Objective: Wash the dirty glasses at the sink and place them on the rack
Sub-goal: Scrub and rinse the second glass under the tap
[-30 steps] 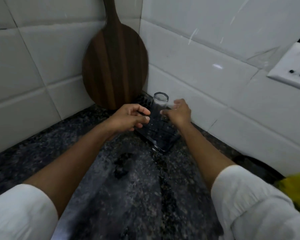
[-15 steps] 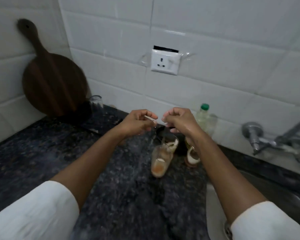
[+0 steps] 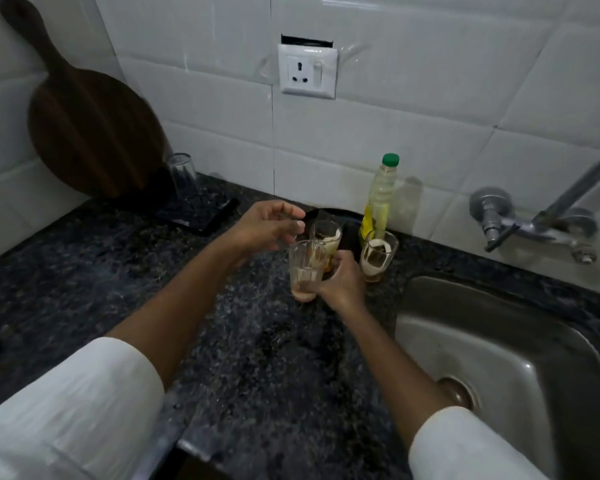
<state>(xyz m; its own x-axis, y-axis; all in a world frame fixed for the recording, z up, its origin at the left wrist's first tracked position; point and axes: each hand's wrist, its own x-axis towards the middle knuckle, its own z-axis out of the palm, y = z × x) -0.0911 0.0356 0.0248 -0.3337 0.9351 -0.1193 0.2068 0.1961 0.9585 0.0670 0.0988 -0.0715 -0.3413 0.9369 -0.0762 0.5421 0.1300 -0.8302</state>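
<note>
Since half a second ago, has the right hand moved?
Yes. The right hand dropped from above the dirty glasses to grip the nearest glass, judged against the bottle.

A wooden cutting board (image 3: 90,133) leans against white tiles; a green-capped bottle (image 3: 380,195) stands below a wall socket (image 3: 307,71).

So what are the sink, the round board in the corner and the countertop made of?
The sink looks like stainless steel: grey, brushed, with a dull sheen. The round board leaning in the corner looks like dark wood, with faint grain stripes and a matte finish. The countertop seems to be polished black granite or a similar stone, speckled and glossy, though a look-alike surface can't be excluded.
</note>
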